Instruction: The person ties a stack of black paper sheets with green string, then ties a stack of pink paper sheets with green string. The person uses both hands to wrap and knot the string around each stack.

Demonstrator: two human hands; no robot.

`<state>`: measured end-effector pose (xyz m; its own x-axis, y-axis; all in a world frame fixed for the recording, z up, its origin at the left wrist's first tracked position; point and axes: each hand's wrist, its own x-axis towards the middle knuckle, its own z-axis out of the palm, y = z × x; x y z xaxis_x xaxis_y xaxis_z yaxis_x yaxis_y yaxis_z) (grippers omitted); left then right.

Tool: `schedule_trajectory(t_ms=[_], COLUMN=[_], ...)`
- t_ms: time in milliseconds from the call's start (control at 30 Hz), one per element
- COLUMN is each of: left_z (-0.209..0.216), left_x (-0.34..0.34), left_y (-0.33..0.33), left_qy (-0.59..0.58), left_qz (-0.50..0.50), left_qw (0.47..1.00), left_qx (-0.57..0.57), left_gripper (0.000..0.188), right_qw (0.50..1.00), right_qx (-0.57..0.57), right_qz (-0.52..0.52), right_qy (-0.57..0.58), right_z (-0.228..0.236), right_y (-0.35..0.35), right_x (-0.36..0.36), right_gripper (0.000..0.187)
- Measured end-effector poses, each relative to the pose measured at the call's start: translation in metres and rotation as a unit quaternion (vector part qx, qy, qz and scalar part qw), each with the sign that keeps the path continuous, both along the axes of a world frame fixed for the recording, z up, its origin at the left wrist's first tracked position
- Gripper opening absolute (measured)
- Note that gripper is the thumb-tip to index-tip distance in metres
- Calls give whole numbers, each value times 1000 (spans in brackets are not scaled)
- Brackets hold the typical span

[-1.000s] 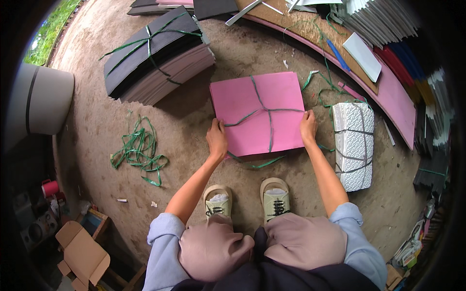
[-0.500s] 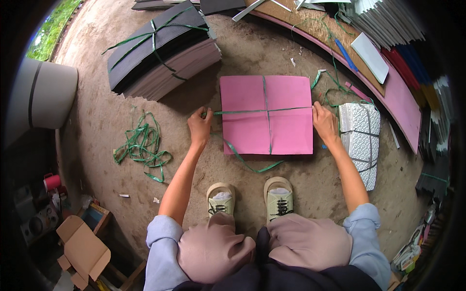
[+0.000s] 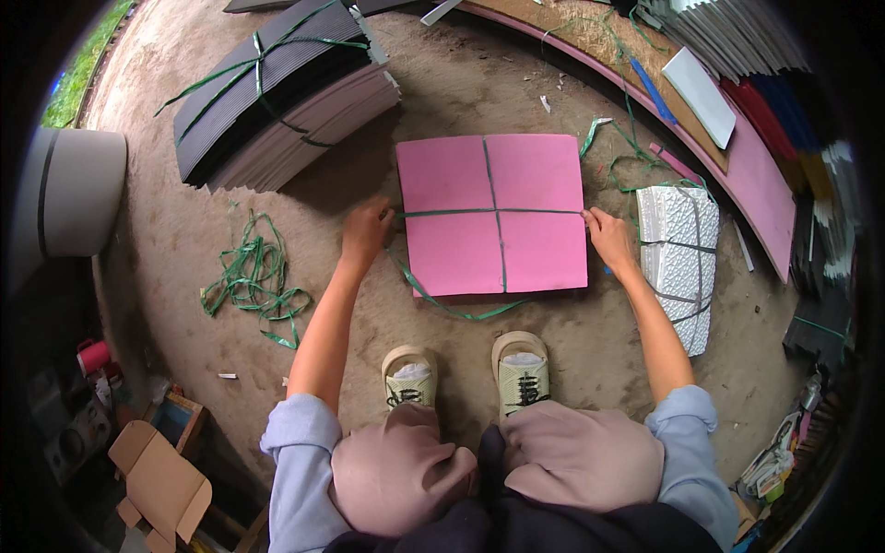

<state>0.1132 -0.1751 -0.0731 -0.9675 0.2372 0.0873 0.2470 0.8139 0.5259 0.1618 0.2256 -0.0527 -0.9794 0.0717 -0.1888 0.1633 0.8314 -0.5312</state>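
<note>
A square pink foam stack (image 3: pixel 452 249) lies on the ground in front of my feet. Green plastic strapping (image 3: pixel 452 213) crosses its top both ways, and a loose tail curves below its near edge. My left hand (image 3: pixel 369 230), just off the stack's left side, is closed on the strap where it leaves that edge. On the opposite side my right hand (image 3: pixel 610 238) has its fingers pinched together at the right edge, around the strap there. The stack's underside is hidden.
A dark and pink tied bundle (image 3: pixel 286 101) stands at the far left. Tangled green strapping (image 3: pixel 253 276) lies left of my arm. Past my right hand is a silver textured bundle (image 3: pixel 678 267). A blue-handled tool (image 3: pixel 653 90) rests on the board at the upper right. An open cardboard box (image 3: pixel 161 479) sits lower left.
The pink stack appears slightly further left and a little turned, partly as the whole view shifts. Both hands stay on the strap at its two sides; the left hand has turned somewhat.
</note>
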Motion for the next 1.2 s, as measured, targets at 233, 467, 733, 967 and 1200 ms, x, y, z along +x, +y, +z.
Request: schedule_trajectory(t_ms=[233, 467, 733, 967, 1200], left_z=[3, 0, 11, 36, 64], left_x=[15, 24, 31, 7, -27], left_y=[35, 40, 52, 4, -49], left_qy=[-61, -79, -79, -237, -556], left_qz=[118, 196, 229, 218, 98], left_qw=[990, 973, 968, 910, 722], left_qx=[49, 97, 63, 260, 401], left_gripper=[12, 12, 13, 16, 27], right_qw=[987, 974, 961, 949, 814], right_qx=[-58, -96, -145, -280, -494], right_qz=[-129, -202, -235, -128, -199], right_qy=[79, 23, -4, -62, -233], right_z=[-36, -40, -29, 35, 74], right_y=[12, -13, -18, 7, 12], right_x=[14, 10, 8, -2, -48], right_gripper=[35, 34, 32, 31, 15])
